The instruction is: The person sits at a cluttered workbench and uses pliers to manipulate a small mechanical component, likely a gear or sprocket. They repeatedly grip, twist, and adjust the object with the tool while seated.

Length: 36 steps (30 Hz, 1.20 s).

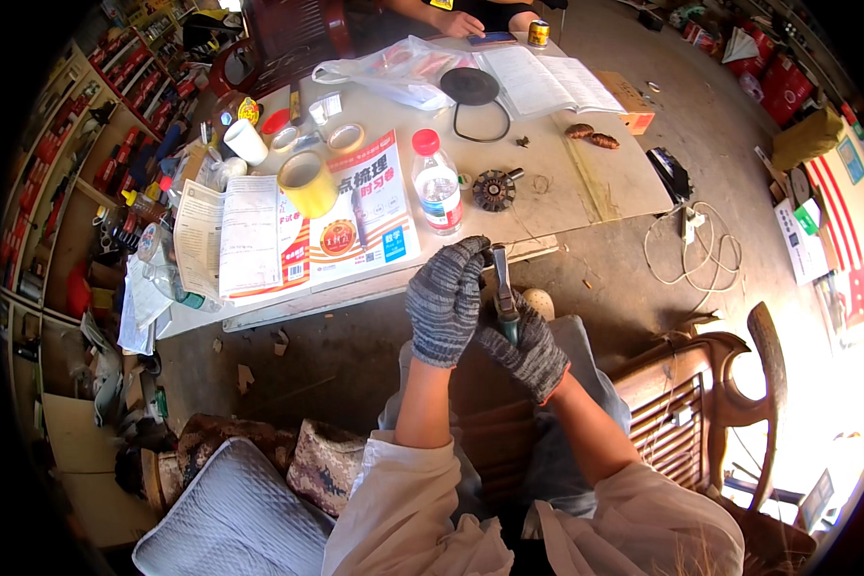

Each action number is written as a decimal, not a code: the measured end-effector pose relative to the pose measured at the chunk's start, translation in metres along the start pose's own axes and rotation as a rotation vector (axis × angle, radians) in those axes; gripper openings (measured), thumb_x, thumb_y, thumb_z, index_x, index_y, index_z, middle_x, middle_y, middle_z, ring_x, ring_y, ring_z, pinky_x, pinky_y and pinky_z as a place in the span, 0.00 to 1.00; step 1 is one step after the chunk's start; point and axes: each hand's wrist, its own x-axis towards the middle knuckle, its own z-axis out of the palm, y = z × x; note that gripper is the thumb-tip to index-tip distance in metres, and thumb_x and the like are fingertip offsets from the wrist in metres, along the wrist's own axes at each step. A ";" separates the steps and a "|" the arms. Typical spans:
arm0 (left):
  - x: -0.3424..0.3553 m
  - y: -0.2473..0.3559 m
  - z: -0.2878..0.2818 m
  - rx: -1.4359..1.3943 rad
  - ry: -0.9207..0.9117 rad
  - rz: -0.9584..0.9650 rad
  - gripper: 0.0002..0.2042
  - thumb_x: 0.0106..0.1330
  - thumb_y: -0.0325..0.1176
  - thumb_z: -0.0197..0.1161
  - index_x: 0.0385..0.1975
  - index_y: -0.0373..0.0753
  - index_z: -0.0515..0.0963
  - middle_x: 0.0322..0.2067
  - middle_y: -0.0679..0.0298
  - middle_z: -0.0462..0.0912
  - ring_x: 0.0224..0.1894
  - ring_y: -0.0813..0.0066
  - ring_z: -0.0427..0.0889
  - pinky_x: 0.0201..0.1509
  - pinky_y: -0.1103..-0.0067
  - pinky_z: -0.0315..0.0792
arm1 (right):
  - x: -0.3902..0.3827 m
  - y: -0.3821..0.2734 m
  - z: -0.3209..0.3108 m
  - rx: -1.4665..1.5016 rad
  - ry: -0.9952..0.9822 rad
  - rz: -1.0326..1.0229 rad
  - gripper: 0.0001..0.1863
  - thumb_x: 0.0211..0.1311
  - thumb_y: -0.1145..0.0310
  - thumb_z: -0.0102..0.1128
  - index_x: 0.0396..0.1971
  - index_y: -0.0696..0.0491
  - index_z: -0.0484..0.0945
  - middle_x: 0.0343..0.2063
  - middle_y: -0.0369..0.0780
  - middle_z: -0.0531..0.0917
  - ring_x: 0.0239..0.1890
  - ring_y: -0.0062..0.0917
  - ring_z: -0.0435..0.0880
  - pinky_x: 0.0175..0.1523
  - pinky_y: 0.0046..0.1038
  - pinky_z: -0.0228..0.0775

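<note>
Hands raised together: left hand point(444, 300) fisted, right hand point(525, 348) gripping pliers point(502, 291).

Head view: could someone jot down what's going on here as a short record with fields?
Left hand: left hand in a grey knit glove, fingers closed around the top of a dark metal hand tool
Right hand: right hand in a matching glove, gripping the tool's lower end
Position: both hands raised in front of the pale table
On table: clear plastic bottle with red cap, yellow tape roll, open white book
</note>
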 end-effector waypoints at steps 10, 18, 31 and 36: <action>0.002 0.000 -0.002 0.074 0.025 0.148 0.10 0.63 0.22 0.56 0.42 0.37 0.79 0.30 0.60 0.83 0.26 0.73 0.81 0.32 0.79 0.74 | 0.003 0.007 0.003 -0.066 0.031 -0.048 0.13 0.54 0.72 0.65 0.37 0.55 0.71 0.30 0.37 0.76 0.34 0.22 0.75 0.43 0.26 0.69; 0.001 -0.002 -0.005 0.126 -0.034 0.133 0.12 0.62 0.32 0.53 0.41 0.38 0.79 0.35 0.59 0.83 0.34 0.63 0.82 0.38 0.74 0.76 | 0.005 0.003 0.003 -0.170 0.035 -0.095 0.13 0.54 0.73 0.64 0.37 0.56 0.71 0.31 0.37 0.76 0.34 0.25 0.75 0.45 0.28 0.69; 0.003 -0.006 -0.005 0.170 -0.013 0.221 0.12 0.62 0.34 0.52 0.41 0.40 0.79 0.34 0.59 0.82 0.34 0.61 0.81 0.38 0.72 0.75 | 0.004 0.011 -0.001 -0.226 -0.008 -0.102 0.20 0.55 0.73 0.64 0.47 0.57 0.70 0.38 0.38 0.78 0.41 0.22 0.75 0.50 0.26 0.68; 0.003 -0.002 -0.007 0.183 -0.027 0.215 0.10 0.60 0.24 0.56 0.40 0.38 0.79 0.31 0.59 0.83 0.32 0.64 0.83 0.37 0.74 0.76 | 0.002 0.001 0.001 -0.091 0.008 -0.049 0.16 0.55 0.73 0.64 0.43 0.56 0.70 0.33 0.35 0.75 0.37 0.19 0.72 0.46 0.24 0.68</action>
